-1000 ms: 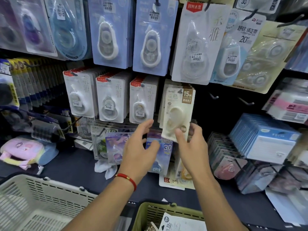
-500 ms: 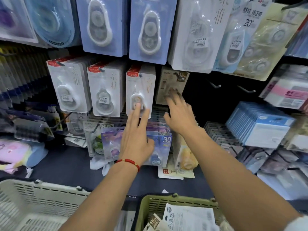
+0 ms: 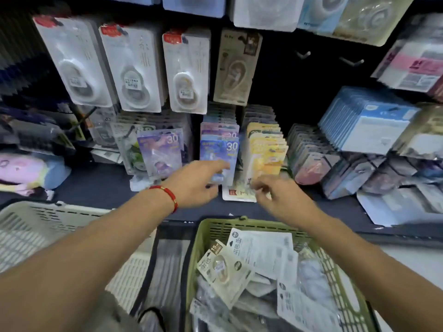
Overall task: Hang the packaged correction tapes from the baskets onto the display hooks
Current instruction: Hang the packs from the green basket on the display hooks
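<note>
A beige correction tape pack (image 3: 236, 68) hangs on a hook in the middle row, right of three white packs (image 3: 134, 68). My left hand (image 3: 199, 183), with a red bracelet on its wrist, is low in front of a blue "30" pack (image 3: 221, 149), fingers relaxed and holding nothing. Just right of it, my right hand (image 3: 280, 195) hovers over the shelf with loosely curled fingers, also holding nothing; motion blur hides detail. Below my hands, the green basket (image 3: 335, 271) holds several beige "15m" packs (image 3: 223, 269).
A white basket (image 3: 36, 236) stands at the lower left. Two bare hooks (image 3: 303, 54) stick out of the dark panel right of the beige pack. Stacks of blue packs (image 3: 366, 123) and grey packs (image 3: 309, 159) crowd the right of the shelf. A white card (image 3: 236, 195) lies flat on the shelf.
The beige pack my right hand held a second ago now hangs on its hook. Both hands have dropped from the hook row to shelf level, and my view has tilted down toward the baskets.
</note>
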Motion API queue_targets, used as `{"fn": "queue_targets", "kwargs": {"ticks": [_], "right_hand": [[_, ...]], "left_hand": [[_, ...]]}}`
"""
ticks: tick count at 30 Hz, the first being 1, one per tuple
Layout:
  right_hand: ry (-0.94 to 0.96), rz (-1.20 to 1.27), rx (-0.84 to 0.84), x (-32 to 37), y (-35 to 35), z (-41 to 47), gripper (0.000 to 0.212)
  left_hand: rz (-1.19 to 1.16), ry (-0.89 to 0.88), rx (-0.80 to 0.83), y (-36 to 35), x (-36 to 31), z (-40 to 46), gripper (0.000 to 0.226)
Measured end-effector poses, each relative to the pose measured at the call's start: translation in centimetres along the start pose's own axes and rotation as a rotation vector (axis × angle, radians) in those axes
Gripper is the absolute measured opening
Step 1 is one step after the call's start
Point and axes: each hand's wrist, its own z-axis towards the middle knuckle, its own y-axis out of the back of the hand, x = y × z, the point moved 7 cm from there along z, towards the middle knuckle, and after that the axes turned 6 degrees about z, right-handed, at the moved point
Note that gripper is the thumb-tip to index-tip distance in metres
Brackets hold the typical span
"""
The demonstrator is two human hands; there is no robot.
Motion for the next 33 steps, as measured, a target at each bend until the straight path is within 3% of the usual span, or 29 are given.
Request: {"fn": "queue_targets", "kwargs": {"ticks": [4,6,9,13,18,20,22,24,26,29,33], "right_hand": [[-0.049,0.002,0.273,-2.3,-7.4,-9.7,0.030],[-0.048,-0.009,0.348,-2.4,-10.9,-12.7,0.046],[-0.130,-0.070,0.334,-2.1,-15.1,-13.7,0.069],[-0.209,-0.032,0.177,-1.7,-16.6,-12.4,0.053],[-0.355,0.500,-0.125,-2.8,-13.1,-12.1,0.046],[-0.398,0.695,-0.249,-3.3,-11.2,-12.7,0.044],[-0.416,0.935,-0.312,-3.4,-10.3,-13.3,0.042],[-0.406,1.079,-0.257,-2.6,-11.0,-14.0,0.037],[-0.411,1.108,-0.189,-1.5,-12.4,-14.9,0.028],[-0.384,0.840,-0.107,-1.0,-13.9,-16.0,0.023],[-0.038,0.142,0.478,1.8,-18.8,-17.9,0.032]], "left_hand": [[0.209,-0.102,0.600,-6.6,-3.5,-4.6,0.053],[0.261,-0.057,0.747,-8.7,-3.9,-6.5,0.053],[0.280,0.024,0.784,-10.5,-4.0,-8.4,0.055],[0.235,0.167,0.681,-12.0,-3.8,-10.5,0.053],[-0.012,0.466,0.354,-12.1,-3.0,-12.5,0.042],[-0.235,0.665,0.173,-12.0,-2.3,-13.7,0.041],[-0.663,0.849,0.069,-13.2,-2.5,-15.1,0.049],[-1.221,0.897,0.006,-14.7,-4.3,-15.2,0.039],[-1.495,0.887,-0.145,-14.8,-4.9,-14.9,0.022],[-1.441,0.945,-0.319,-14.0,-3.0,-15.3,0.028],[-1.282,1.042,-0.468,-12.6,0.0,-16.8,0.036]]}}
